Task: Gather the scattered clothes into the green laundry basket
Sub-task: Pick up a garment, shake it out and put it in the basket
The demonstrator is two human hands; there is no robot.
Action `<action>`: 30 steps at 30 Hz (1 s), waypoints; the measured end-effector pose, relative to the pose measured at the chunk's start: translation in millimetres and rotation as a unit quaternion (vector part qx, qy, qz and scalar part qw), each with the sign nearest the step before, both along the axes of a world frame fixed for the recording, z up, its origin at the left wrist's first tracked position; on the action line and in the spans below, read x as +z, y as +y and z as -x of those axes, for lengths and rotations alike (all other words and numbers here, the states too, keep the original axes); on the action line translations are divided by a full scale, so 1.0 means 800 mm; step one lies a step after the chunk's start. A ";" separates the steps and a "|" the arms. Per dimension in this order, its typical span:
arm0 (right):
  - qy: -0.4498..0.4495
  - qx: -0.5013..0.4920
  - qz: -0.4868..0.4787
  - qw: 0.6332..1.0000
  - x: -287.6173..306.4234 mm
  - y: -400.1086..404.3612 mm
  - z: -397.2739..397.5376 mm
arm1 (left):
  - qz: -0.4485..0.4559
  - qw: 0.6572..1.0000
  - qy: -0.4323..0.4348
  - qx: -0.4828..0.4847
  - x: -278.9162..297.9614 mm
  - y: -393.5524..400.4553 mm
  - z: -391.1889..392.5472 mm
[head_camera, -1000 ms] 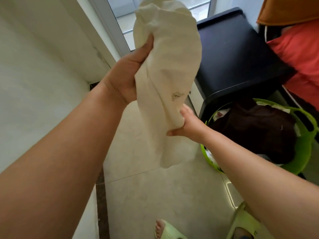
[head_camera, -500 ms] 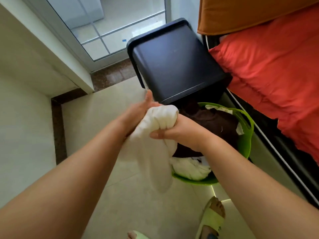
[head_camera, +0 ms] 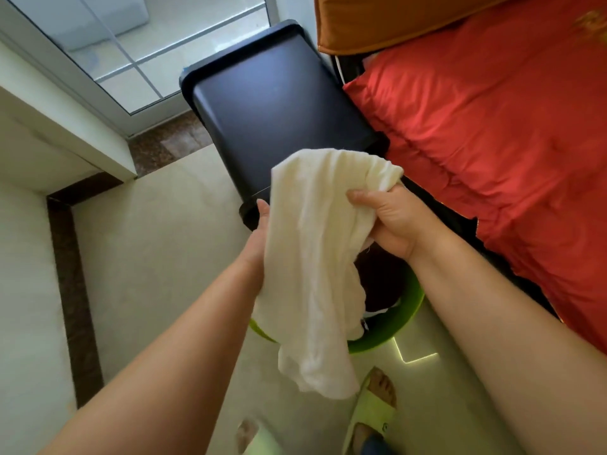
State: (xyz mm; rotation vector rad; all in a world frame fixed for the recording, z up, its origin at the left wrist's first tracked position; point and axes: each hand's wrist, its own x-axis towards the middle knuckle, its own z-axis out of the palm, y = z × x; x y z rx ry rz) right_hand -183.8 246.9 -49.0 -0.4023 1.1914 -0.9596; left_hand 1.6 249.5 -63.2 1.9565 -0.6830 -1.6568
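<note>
The person holds a cream garment above the green laundry basket, so the drop is the step in hand; next both hands must release it over the rim. The right hand grips its top edge, fingers curled. The left hand is mostly hidden behind the cloth; its grip cannot be told.

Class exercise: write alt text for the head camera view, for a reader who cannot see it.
Two bare hands hold a cream cotton garment above a round green plastic laundry basket that already contains dark clothing; the right hand grips its top edge and the left hand supports its side. A black plastic bin and a red quilted bedspread lie beyond.
</note>
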 end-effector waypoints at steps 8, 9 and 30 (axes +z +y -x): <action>0.327 0.009 -0.252 0.911 -0.126 0.012 0.026 | 0.018 0.927 -0.290 -0.238 -0.102 0.066 0.009; 0.412 0.039 -0.195 0.889 -0.131 0.016 0.022 | 0.001 0.914 -0.302 -0.270 -0.112 0.080 0.013; 0.580 0.523 -0.138 0.610 -0.294 -0.002 -0.033 | -0.125 0.759 -0.326 -0.550 -0.308 0.027 0.019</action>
